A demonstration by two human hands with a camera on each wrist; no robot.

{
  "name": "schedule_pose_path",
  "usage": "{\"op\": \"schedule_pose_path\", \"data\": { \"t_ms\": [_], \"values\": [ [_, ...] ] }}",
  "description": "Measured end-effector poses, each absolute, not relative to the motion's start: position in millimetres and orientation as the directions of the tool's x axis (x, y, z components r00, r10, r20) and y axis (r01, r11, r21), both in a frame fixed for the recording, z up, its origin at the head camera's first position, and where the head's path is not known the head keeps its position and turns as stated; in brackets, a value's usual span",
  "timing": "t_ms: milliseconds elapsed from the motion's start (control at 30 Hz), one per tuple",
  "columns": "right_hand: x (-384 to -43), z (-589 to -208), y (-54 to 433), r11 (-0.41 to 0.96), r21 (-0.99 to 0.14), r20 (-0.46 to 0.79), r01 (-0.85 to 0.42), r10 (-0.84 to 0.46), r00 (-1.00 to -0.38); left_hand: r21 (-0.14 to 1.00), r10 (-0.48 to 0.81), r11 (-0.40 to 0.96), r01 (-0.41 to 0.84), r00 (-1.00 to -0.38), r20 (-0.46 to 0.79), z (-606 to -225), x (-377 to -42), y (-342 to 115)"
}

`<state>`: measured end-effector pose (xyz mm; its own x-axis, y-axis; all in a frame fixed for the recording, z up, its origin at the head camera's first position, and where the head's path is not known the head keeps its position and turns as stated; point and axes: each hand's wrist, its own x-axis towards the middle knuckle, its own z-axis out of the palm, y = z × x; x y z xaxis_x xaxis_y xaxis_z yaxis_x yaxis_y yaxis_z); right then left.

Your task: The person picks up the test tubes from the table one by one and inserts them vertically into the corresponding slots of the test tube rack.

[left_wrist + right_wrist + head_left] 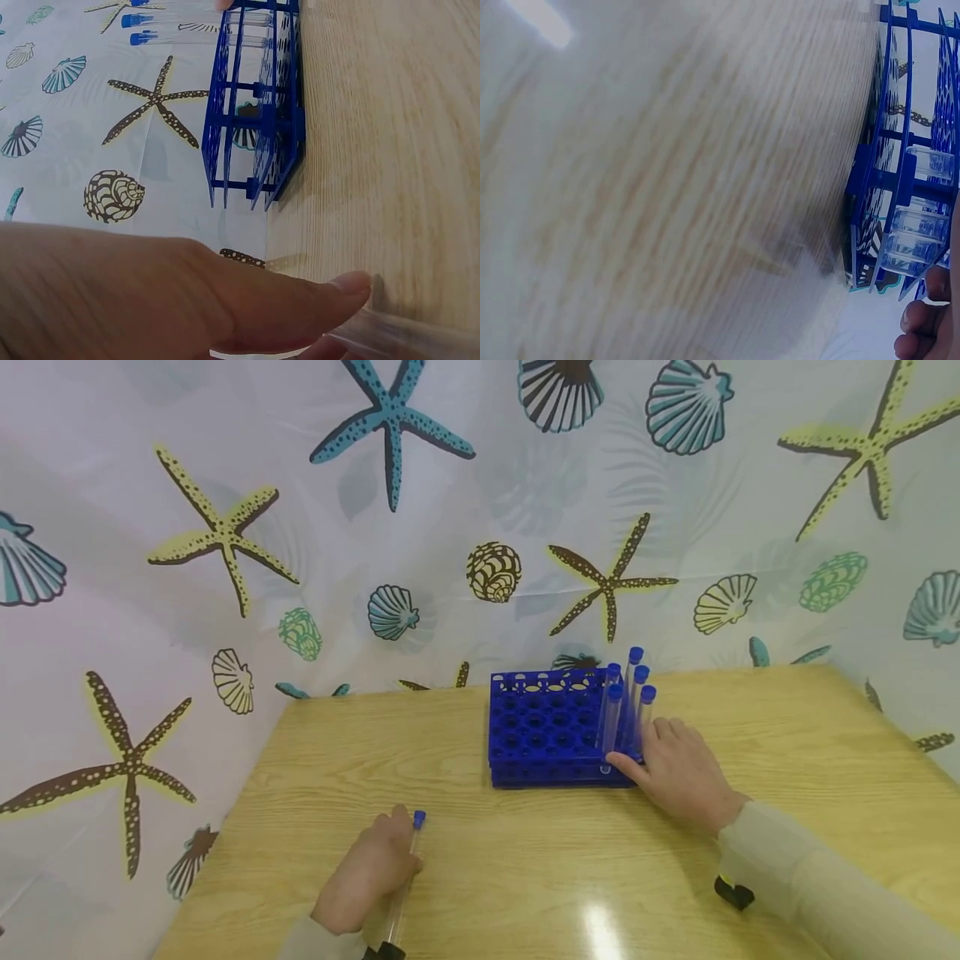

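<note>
A blue test tube rack (551, 768) stands toward the back of the table, and several clear test tubes with blue caps (611, 718) are upright in its right end. My right hand (686, 777) grips that end of the rack, thumb at the front and fingers round the side. In the right wrist view, its curled fingertips (922, 322) show beside the rack (877, 180). At the front left, my left hand (375, 864) pinches a clear test tube (397, 910) with a blue cap, slanting low over the table. The left wrist view shows the thumb (300, 304) against this tube (405, 337).
The wooden table (360, 752) reaches to a hanging cloth (450, 510) printed with starfish and shells, behind and at both sides. A dark strap piece (733, 892) sits at the right wrist. The rack's holes (536, 718) left of the tubes hold nothing.
</note>
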<state>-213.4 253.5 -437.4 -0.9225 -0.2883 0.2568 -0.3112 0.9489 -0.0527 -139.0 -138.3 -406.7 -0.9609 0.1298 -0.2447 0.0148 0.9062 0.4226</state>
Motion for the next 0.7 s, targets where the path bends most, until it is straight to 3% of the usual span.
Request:
{"op": "schedule_pose_path", "data": {
  "t_ms": [400,700],
  "values": [
    [-213,-435,253,0.948,-0.042,0.243,-0.314,-0.295,-0.924,0.435,0.166,0.898,0.065,-0.966,-0.199,-410,-143,-138],
    [-212,-435,251,0.947,-0.044,0.247,-0.318,-0.299,-0.922,0.519,0.156,0.853,0.054,-0.976,-0.155,-411,-152,-132]
  ]
}}
